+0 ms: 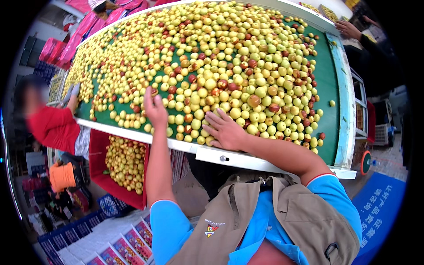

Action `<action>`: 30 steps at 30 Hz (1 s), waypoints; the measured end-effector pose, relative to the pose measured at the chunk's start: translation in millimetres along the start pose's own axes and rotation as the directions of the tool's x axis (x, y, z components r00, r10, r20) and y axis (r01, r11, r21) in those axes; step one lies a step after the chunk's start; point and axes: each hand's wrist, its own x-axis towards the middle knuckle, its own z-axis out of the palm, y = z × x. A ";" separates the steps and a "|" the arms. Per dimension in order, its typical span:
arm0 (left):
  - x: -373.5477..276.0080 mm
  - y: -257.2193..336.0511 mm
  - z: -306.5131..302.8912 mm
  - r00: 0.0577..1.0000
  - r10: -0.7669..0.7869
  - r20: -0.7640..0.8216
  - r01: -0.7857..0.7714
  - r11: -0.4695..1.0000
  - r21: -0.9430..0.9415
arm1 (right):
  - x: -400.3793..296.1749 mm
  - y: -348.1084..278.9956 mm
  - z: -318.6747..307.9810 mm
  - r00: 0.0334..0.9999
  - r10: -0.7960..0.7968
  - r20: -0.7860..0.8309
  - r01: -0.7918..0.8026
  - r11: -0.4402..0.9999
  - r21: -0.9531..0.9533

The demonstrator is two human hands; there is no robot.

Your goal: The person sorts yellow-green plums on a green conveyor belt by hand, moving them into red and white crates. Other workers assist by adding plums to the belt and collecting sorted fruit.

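Yellow-green jujubes (205, 69), some with red-brown patches, spread over a green conveyor belt (326, 78) before me. My left hand (156, 111) is raised over the near left part of the fruit. A reddish jujube (154, 91) shows between its thumb and fingers; whether they grip it, I cannot tell. Palm down, my right hand (227, 131) rests on jujubes by the near rim, fingers apart and nothing visibly held. Some fruit is hidden beneath it. A white metal side rail (188, 145) runs along the belt's near edge, under my forearms.
Below the rail at left stands a red bin (99, 169) holding jujubes. A co-worker in red (54, 127) reaches to the belt's left end with gloved hands. Another person's hand (349, 29) is at the far right corner. Printed cartons (129, 243) lie lower left.
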 end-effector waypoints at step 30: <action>86.1 85.9 373.2 0.885 0.206 0.417 -0.199 0.978 -0.060 | -81.1 154.1 -30.6 0.913 0.339 -0.227 -0.303 0.936 0.182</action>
